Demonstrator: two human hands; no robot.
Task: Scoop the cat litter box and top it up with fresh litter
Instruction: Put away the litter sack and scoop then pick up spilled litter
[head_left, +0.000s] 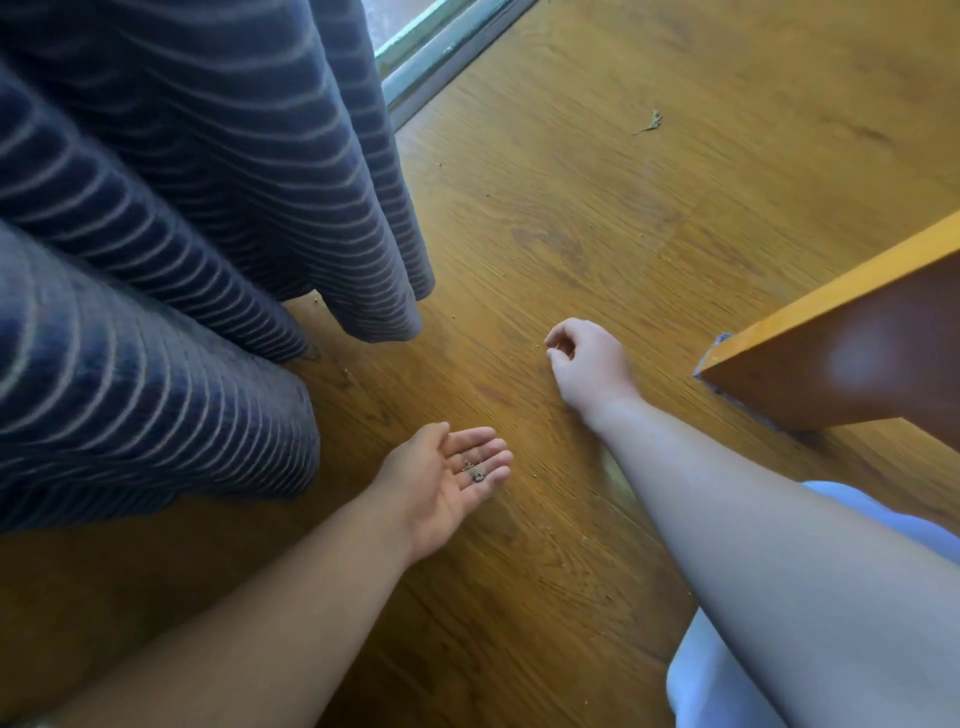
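- Pale blue cloth (727, 675), probably the person's own clothing, lies nearest at lower right, and both bare forearms reach out past it over the honey-brown wood-grain plank floor (571, 208).
- Left hand (441, 478) lies palm up just above the floor, fingers straight and together. It works as a shallow tray for a few small dark litter granules (474, 472) resting at the base of the fingers.
- Right hand (587, 364) is further out, knuckles up, low over the boards. Its fingers are curled and the thumb and forefinger tips (551, 345) are drawn toward a pinch, suited to lifting single grains. Whether a grain sits between them is too small to tell.
- Likely step: gathering spilled litter by hand. Tiny stray specks (453, 315) dot the boards near the curtain hem.
- No litter box, scoop or bag of fresh litter is in view.
- Heavy navy curtain with pale horizontal stripes (182, 208) hangs in folds to the floor at left and could hide grains under its hem.
- Orange-brown wooden furniture panel (857, 353) juts in at right, close beside the right wrist, narrowing the reach.
- Grey-green sliding door track (441, 52) runs along the top, and a dry plant scrap (650, 122) lies well apart from both hands.
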